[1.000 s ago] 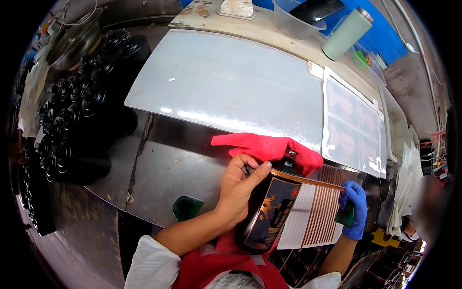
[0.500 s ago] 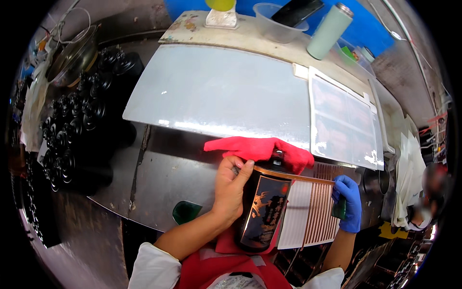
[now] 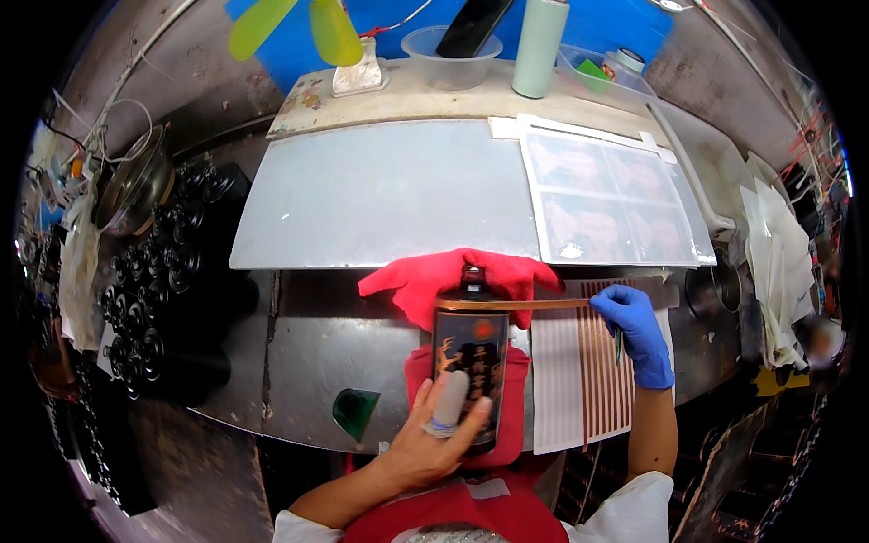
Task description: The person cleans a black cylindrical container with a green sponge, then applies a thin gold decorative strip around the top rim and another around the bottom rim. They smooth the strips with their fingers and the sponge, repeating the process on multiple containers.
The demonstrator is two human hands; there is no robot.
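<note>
A black bottle (image 3: 471,339) with a gold design and a red dot lies tilted over red cloth (image 3: 407,285), its neck pointing away from me. My left hand (image 3: 439,430), one finger wrapped in a pale covering, grips the bottle's lower body with its fingers across the front. Around the shoulder runs a thin copper-coloured strip (image 3: 543,305), its free end stretched out to the right. Blue-gloved, my right hand (image 3: 634,330) pinches that end. A dark green edge of something shows under its fingers. Below the strip is a white sheet (image 3: 561,389) bearing several similar strips.
A green scraper-like piece (image 3: 356,412) lies on the metal table (image 3: 308,380). Black bottles (image 3: 172,299) crowd the left side. Behind are a grey board (image 3: 389,195), a printed sheet (image 3: 615,199), a clear bowl (image 3: 444,68), a pale green flask (image 3: 540,54) and a yellow-bladed fan (image 3: 335,32).
My left hand has gone from the strip at the bottle's shoulder down to its lower front. The bottle stands straighter in view. My right hand still holds the strip's end. The view has shifted.
</note>
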